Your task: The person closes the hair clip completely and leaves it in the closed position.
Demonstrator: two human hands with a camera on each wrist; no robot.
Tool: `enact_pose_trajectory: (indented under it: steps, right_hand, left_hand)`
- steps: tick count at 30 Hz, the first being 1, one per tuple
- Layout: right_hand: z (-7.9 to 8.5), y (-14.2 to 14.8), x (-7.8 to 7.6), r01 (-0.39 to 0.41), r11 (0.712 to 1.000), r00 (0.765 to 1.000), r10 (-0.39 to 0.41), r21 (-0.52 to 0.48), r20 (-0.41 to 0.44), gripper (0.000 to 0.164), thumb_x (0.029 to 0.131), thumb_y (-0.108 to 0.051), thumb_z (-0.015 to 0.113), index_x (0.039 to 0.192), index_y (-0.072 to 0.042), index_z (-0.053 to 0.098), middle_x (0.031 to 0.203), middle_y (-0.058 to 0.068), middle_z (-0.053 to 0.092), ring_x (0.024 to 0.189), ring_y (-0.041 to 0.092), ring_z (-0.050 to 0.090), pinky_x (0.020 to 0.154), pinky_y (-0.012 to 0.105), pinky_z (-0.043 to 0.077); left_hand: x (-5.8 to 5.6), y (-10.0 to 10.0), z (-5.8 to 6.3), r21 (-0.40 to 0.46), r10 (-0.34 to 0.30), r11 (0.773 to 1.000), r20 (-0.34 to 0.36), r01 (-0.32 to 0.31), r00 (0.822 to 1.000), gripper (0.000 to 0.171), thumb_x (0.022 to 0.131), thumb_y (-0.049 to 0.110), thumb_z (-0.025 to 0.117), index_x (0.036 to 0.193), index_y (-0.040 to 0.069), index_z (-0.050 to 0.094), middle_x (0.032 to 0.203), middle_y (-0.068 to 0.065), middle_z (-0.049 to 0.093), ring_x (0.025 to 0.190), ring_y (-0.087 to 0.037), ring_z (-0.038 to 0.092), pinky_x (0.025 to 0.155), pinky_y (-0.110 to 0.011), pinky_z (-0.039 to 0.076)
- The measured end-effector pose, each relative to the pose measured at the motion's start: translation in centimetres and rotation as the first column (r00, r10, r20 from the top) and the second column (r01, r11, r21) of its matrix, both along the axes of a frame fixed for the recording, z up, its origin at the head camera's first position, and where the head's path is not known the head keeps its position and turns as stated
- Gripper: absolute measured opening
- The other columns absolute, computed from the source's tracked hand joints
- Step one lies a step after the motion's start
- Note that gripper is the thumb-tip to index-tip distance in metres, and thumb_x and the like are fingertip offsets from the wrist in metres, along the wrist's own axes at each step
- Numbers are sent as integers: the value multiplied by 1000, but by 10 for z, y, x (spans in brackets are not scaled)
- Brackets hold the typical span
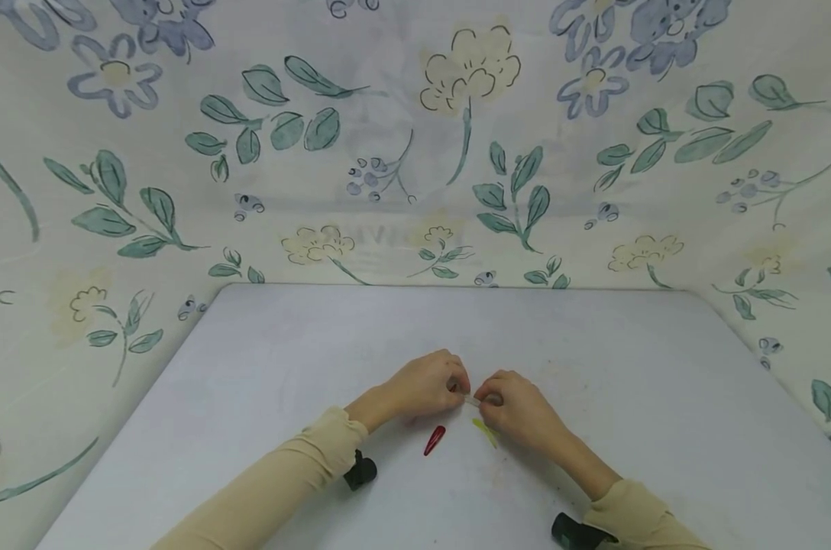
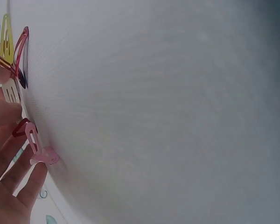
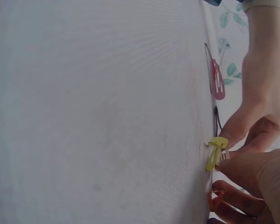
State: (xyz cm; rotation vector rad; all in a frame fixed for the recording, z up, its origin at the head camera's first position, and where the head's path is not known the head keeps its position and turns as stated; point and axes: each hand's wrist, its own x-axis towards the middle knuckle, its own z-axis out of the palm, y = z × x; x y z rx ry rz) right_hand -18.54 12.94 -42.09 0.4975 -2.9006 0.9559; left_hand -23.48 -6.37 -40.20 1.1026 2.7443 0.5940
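A small white snap hair clip (image 1: 472, 400) is held between both hands just above the table. My left hand (image 1: 429, 384) pinches one end and my right hand (image 1: 522, 409) pinches the other; fingertips hide part of it. A yellow hair clip (image 1: 485, 432) lies beside the right hand, and a red hair clip (image 1: 434, 441) lies nearer, below the left hand. In the left wrist view, a pink hair clip (image 2: 32, 138) shows by the left fingers, with a dark red one partly hidden. An orange clip (image 3: 215, 200) shows beside the right fingers in the right wrist view.
The white table (image 1: 305, 344) has a back edge against a flower-patterned cloth (image 1: 402, 214). Black wrist devices (image 1: 362, 471) sit under both forearms, close to the tabletop.
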Motion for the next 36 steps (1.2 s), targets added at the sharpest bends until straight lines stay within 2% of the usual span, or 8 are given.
enact_pose_trajectory:
  steps: [13, 20, 24, 29, 36]
  right_hand:
    - [6, -4, 0, 24, 999, 1000, -23, -47, 12, 12, 82, -1, 69, 90, -9, 74, 91, -1, 68, 89, 16, 62, 81, 38, 51]
    - [12, -5, -2, 39, 997, 997, -44, -74, -56, 11, 86, -3, 69, 94, -7, 74, 98, 4, 70, 103, 25, 66, 91, 44, 51]
    - [16, -5, -5, 44, 994, 994, -54, -97, -99, 10, 89, -6, 69, 97, -8, 73, 100, 5, 71, 104, 26, 66, 92, 46, 51]
    - [20, -6, -8, 22, 985, 984, -51, -172, -169, 10, 89, -5, 69, 98, -5, 72, 98, 6, 71, 100, 27, 67, 90, 47, 54]
    - [26, -9, -9, -14, 936, 980, -58, -352, -192, 8, 90, -2, 68, 98, -1, 69, 97, 9, 70, 100, 27, 67, 89, 46, 54]
  left_hand:
    - [-1, -4, 4, 55, 23, 998, 60, -26, 998, 12, 89, 14, 70, 99, 15, 76, 100, 6, 70, 97, -11, 58, 88, -30, 49]
    - [-4, -7, 8, 131, 14, 991, 14, -16, 1000, 15, 90, 9, 67, 102, 11, 76, 97, 3, 72, 96, -13, 62, 87, -30, 50]
    - [-3, -10, 14, 173, 32, 984, -11, -30, 999, 14, 91, 9, 67, 103, 11, 75, 97, 2, 71, 96, -14, 64, 88, -31, 51]
    - [1, -14, 22, 301, 44, 953, -40, -30, 998, 12, 91, 5, 67, 100, 7, 75, 95, -1, 71, 93, -16, 65, 86, -35, 54]
    - [4, -15, 26, 424, 69, 905, -93, -23, 993, 11, 90, 2, 67, 99, 3, 74, 94, -4, 72, 89, -17, 66, 84, -36, 56]
